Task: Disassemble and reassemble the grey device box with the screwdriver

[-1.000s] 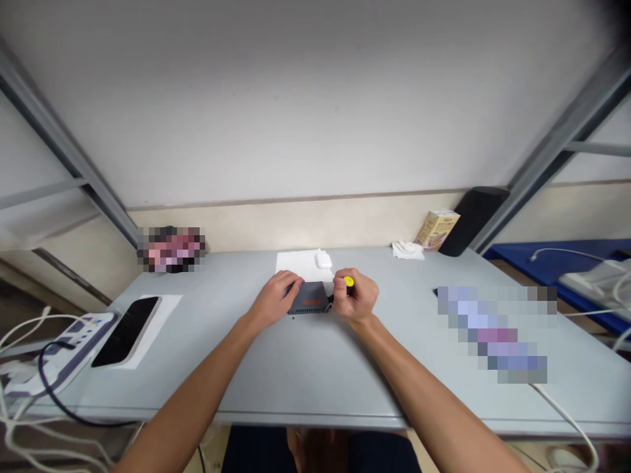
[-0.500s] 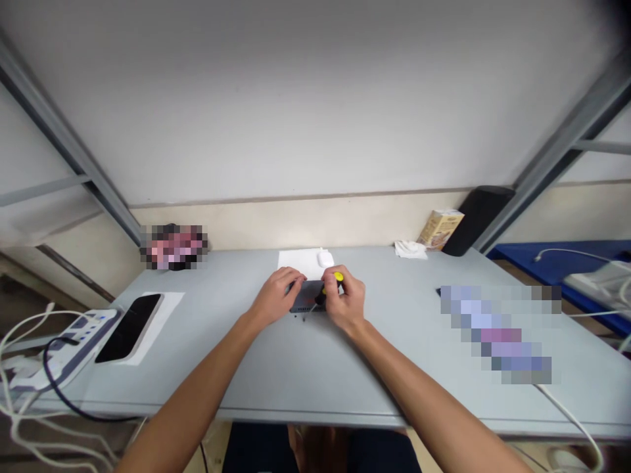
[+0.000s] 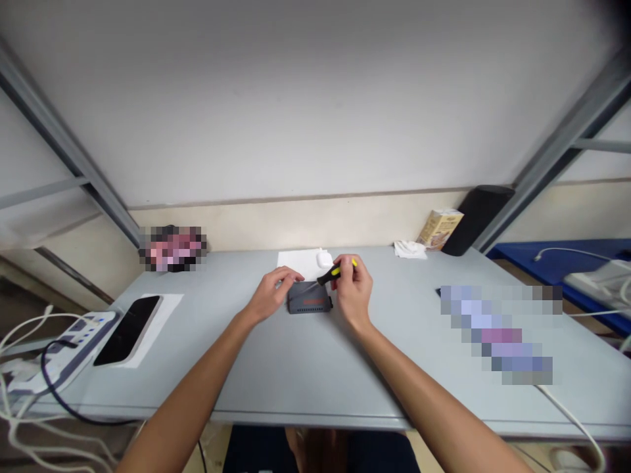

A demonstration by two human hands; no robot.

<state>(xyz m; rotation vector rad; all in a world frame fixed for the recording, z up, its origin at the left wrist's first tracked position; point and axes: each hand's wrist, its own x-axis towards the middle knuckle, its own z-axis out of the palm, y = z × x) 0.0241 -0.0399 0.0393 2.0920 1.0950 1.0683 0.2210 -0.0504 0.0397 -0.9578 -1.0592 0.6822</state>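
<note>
A flat dark grey box (image 3: 309, 303) with reddish lettering and a row of slots along its near side lies on the table. My right hand (image 3: 353, 289) is closed around the black and yellow handle of a screwdriver (image 3: 329, 272). Its thin shaft slants down to the left over the top of the box, and the tip is too fine to make out. At the box's far left corner is my left hand (image 3: 271, 294), thumb and fingers curled together there. Anything small between those fingertips is hidden.
White paper (image 3: 298, 261) and a small white case (image 3: 324, 260) lie behind the box. At left are a phone (image 3: 129, 330) and a power strip (image 3: 69, 358) with cables. A carton (image 3: 440, 228), crumpled tissue (image 3: 410, 249) and black cylinder (image 3: 477, 220) stand back right.
My right hand has lifted and turned the screwdriver; its shaft has swung from the box's near edge to over its top. A small dark speck before the box no longer shows.
</note>
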